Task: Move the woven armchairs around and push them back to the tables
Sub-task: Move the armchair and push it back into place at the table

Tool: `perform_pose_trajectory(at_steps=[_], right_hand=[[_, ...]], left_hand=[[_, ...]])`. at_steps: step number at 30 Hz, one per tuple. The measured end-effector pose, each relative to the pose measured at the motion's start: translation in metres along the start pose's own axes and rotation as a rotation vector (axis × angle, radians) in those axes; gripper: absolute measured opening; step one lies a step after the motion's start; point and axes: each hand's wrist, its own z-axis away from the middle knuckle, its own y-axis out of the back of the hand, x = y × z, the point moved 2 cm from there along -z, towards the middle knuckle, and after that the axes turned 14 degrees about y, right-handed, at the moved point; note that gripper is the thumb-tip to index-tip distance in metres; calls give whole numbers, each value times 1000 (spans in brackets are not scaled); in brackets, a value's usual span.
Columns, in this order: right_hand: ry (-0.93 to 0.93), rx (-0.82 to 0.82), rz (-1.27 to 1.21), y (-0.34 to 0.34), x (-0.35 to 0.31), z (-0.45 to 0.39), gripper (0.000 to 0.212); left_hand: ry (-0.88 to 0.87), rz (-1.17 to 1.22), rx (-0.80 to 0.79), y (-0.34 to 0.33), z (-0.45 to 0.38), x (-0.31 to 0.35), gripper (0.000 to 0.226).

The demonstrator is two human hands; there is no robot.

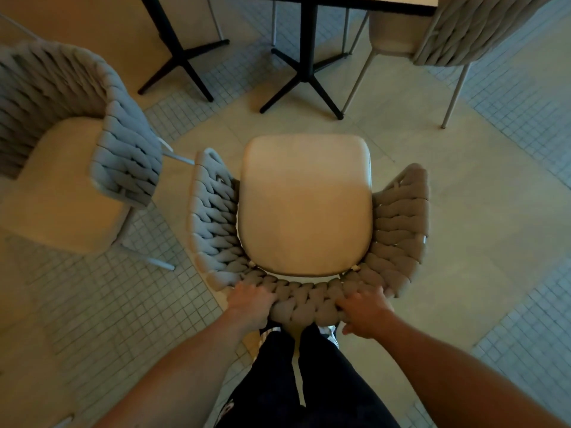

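Observation:
A woven armchair [306, 208] with a cream seat cushion and a thick grey braided backrest stands right in front of me, its seat facing a table [370, 3] at the top of the view. My left hand [251, 302] grips the left part of the backrest's top rim. My right hand [364, 310] grips the right part of the same rim. Both hands wrap over the braid. A second woven armchair [71, 149] stands to the left, turned sideways. A third woven armchair [457, 29] sits at the upper right, tucked against the table.
The table's black cross-shaped pedestal base [309, 75] stands just beyond the chair I hold. Another black pedestal base [182, 60] is at the upper left. The floor mixes small square tiles and smooth beige slabs. My dark-trousered legs [296, 381] are directly behind the chair.

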Motion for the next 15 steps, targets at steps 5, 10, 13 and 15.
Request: perform_pose_trajectory(at_steps=[5, 10, 13, 15], right_hand=[[11, -37, 38, 8, -4, -2, 57], [11, -49, 17, 13, -5, -4, 59], [6, -55, 13, 14, -4, -4, 60], [5, -59, 11, 15, -3, -6, 62]], left_hand=[[95, 24, 3, -3, -2, -5, 30], [120, 20, 36, -5, -6, -9, 28], [119, 22, 52, -3, -5, -9, 33], [115, 30, 55, 1, -5, -9, 34]])
